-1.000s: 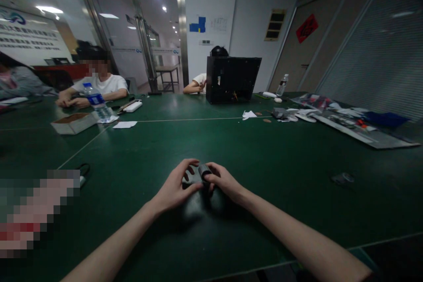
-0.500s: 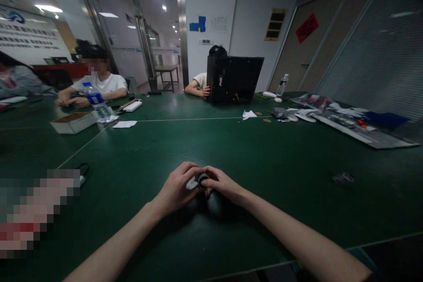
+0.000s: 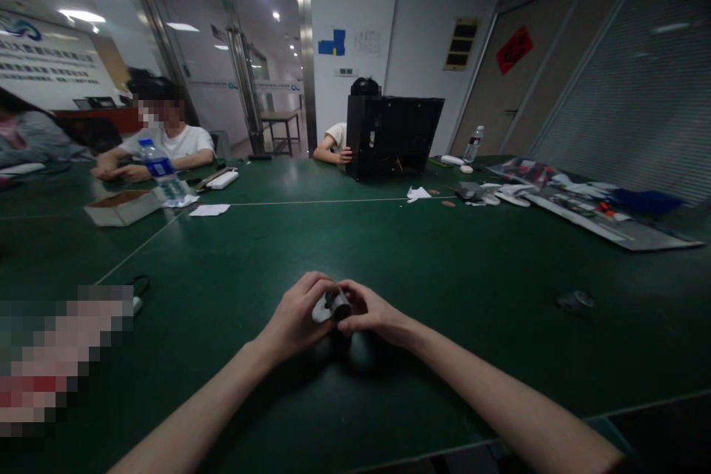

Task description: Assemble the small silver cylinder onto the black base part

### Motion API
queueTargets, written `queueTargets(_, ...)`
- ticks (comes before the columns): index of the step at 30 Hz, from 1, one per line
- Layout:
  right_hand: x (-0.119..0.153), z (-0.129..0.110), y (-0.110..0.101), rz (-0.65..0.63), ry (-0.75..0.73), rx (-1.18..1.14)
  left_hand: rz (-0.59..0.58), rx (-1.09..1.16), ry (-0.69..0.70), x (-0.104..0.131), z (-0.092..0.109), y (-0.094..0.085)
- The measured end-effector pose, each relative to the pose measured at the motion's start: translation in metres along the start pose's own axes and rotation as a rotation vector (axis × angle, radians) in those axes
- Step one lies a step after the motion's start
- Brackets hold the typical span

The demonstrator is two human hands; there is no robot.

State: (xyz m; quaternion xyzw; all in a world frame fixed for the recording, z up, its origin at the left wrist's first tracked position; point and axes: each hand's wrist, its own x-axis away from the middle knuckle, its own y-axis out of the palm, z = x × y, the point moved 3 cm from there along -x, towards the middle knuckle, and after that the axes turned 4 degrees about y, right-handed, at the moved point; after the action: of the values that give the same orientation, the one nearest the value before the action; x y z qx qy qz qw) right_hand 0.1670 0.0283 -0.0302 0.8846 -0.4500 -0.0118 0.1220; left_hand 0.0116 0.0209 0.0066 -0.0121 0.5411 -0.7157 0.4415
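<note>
Just above the green table (image 3: 355,244), a small dark grey cylindrical part (image 3: 340,306) sits between my two hands. My left hand (image 3: 303,313) is curled around its left side, and a pale piece (image 3: 321,310) shows between thumb and fingers. From the right, my right hand (image 3: 373,313) grips the cylinder, with the thumb low on it and the fingers on its far side. The cylinder is tilted, and its exact kind cannot be made out. A similar small dark grey part (image 3: 576,301) lies on the table to the right.
A water bottle (image 3: 161,172) and an open box (image 3: 123,207) stand at the left back. Across the table, one person (image 3: 167,129) sits on the left; another is behind a large black case (image 3: 395,137). A board with scattered parts (image 3: 605,218) lies at the right.
The cylinder has turned in my hands, so more of its side shows. My right thumb has shifted down from its upper end to its lower edge.
</note>
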Motion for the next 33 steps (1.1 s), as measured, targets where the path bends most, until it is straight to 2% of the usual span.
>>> queueTargets(7,-0.003,0.002,-0.002,0.064,-0.020,0.058,0.006,0.003,0.008,0.000,-0.001,-0.001)
queueTargets(13,-0.007,0.004,-0.012,0.185,-0.076,0.097,0.040,0.013,-0.107,-0.001,-0.005,-0.002)
queueTargets(16,-0.008,0.005,-0.017,0.263,-0.123,0.227,0.013,0.100,-0.204,-0.004,-0.007,-0.003)
queueTargets(20,-0.004,0.002,-0.015,0.340,-0.191,0.538,-0.074,0.262,-0.313,-0.006,-0.010,-0.002)
queueTargets(27,0.006,-0.009,-0.004,0.324,-0.320,0.927,-0.181,0.404,-0.385,-0.004,-0.009,0.005)
queueTargets(33,0.006,-0.005,-0.004,0.297,-0.370,1.001,-0.209,0.393,-0.416,-0.003,-0.010,0.009)
